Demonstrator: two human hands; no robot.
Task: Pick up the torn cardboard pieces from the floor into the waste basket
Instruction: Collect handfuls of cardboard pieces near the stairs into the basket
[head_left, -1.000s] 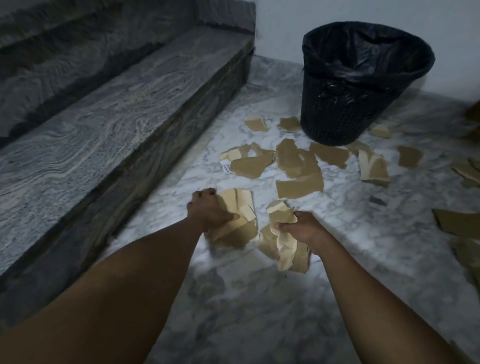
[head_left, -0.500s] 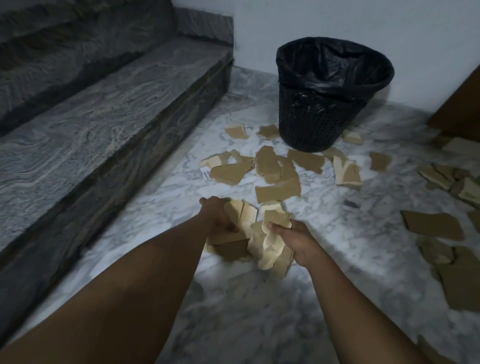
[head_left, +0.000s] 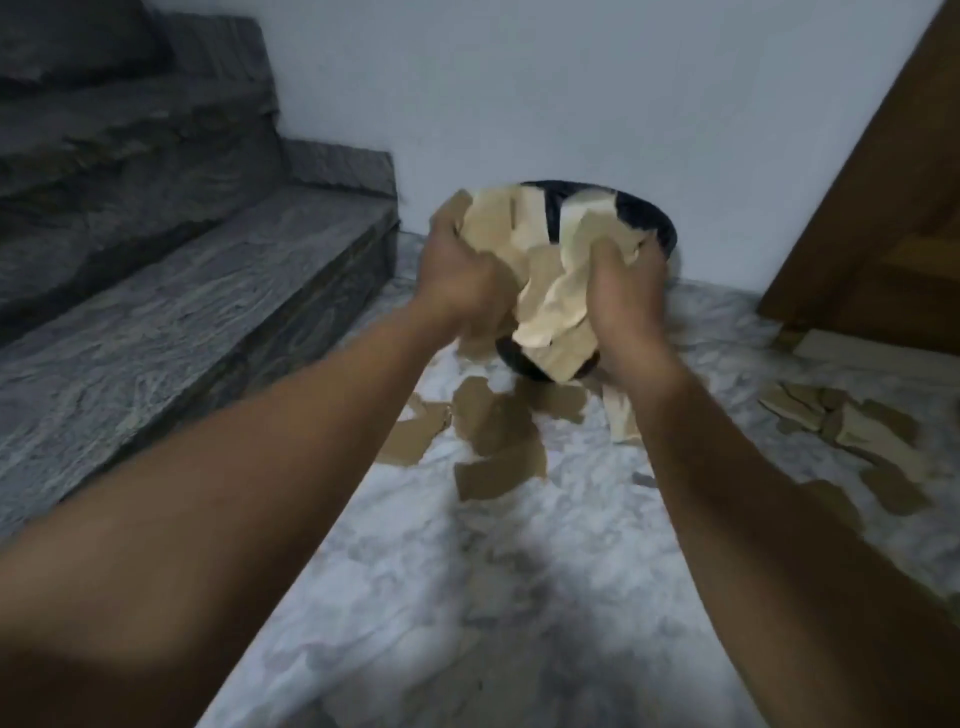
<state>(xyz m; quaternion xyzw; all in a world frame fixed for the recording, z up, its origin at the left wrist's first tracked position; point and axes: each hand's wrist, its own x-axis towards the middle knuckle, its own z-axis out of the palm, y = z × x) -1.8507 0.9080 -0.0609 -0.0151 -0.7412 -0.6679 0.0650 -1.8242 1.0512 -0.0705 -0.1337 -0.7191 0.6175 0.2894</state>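
Observation:
Both my hands are raised in front of the black waste basket (head_left: 652, 221), whose rim shows behind them. My left hand (head_left: 457, 275) grips a bundle of torn brown cardboard pieces (head_left: 498, 223). My right hand (head_left: 626, 301) grips a second, paler crumpled bundle (head_left: 558, 306). The two bundles touch in the middle and hide most of the basket. Several torn pieces (head_left: 493, 447) still lie on the marble floor below, in front of the basket. The frame is motion-blurred.
Grey stone steps (head_left: 182, 291) rise along the left. A brown wooden door (head_left: 883, 208) stands at the right. More cardboard scraps (head_left: 852, 431) lie on the floor at the right. A white wall is behind the basket.
Both hands have lifted their cardboard bundles off the floor and up to the basket's height. The view has tilted up and moved closer to the basket.

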